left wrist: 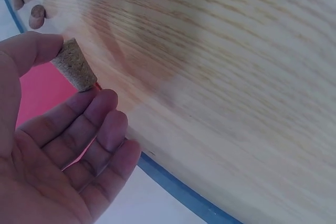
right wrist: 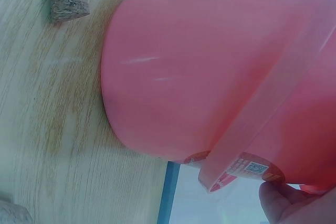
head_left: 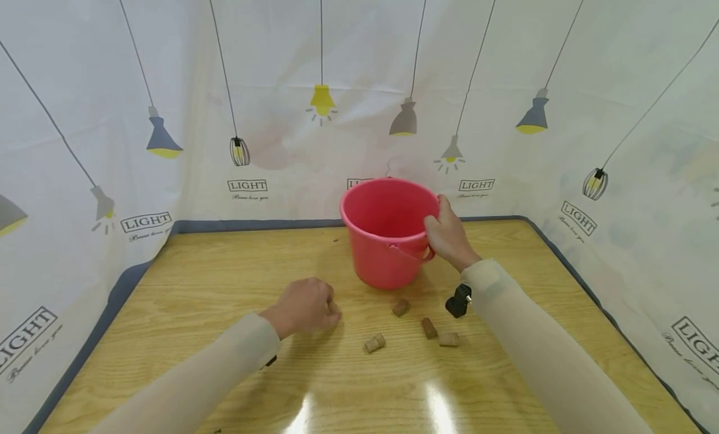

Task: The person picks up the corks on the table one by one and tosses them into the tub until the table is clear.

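Note:
My left hand point(head_left: 308, 306) pinches a tapered cork point(left wrist: 76, 65) between thumb and fingertips, over the table left of the bucket; the head view hides this cork behind the fingers. With my right hand point(head_left: 448, 234) I grip the rim of a pink plastic bucket point(head_left: 382, 262) on its right side. The bucket stands toward the back of the table, tilted slightly, its handle hanging down the front. Several corks lie in front of it: a brown one point(head_left: 401, 307), a darker one point(head_left: 429, 328), a pale one point(head_left: 449, 339) and a light one point(head_left: 374, 343).
The wooden table point(head_left: 224, 271) has a dark blue border point(head_left: 258, 224) along its back and sides. Behind it hangs a white cloth point(head_left: 292, 159) printed with lamps. A small black device point(head_left: 459, 301) sits at my right wrist.

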### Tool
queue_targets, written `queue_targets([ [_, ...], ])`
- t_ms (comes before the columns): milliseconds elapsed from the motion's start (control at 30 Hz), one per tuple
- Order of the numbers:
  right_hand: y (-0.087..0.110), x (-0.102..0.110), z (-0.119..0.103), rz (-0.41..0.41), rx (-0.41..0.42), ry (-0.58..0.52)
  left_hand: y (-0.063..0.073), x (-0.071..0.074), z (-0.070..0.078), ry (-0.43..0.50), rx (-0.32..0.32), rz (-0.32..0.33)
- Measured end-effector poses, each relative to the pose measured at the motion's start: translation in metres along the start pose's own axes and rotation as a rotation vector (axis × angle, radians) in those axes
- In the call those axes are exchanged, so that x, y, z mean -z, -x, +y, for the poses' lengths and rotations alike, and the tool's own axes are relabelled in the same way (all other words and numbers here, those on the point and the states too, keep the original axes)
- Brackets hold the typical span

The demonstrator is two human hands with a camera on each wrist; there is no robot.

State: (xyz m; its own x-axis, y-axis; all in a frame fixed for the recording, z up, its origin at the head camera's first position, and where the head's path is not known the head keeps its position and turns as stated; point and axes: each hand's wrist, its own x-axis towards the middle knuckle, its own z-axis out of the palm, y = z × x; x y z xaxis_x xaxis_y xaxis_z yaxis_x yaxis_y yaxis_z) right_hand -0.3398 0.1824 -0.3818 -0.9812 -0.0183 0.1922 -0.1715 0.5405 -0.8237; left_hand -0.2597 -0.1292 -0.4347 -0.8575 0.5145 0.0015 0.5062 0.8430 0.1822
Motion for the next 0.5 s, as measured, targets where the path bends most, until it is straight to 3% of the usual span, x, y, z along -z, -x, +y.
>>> queue_targets([
  [233,0.002,0.001,-0.004,-0.010,-0.020,-0.015,0.000,0.007,0.000,0.004,-0.038,0.031],
  [500,0.002,0.001,-0.004,-0.014,-0.024,-0.022,-0.001,0.013,0.000,0.021,-0.057,0.120],
])
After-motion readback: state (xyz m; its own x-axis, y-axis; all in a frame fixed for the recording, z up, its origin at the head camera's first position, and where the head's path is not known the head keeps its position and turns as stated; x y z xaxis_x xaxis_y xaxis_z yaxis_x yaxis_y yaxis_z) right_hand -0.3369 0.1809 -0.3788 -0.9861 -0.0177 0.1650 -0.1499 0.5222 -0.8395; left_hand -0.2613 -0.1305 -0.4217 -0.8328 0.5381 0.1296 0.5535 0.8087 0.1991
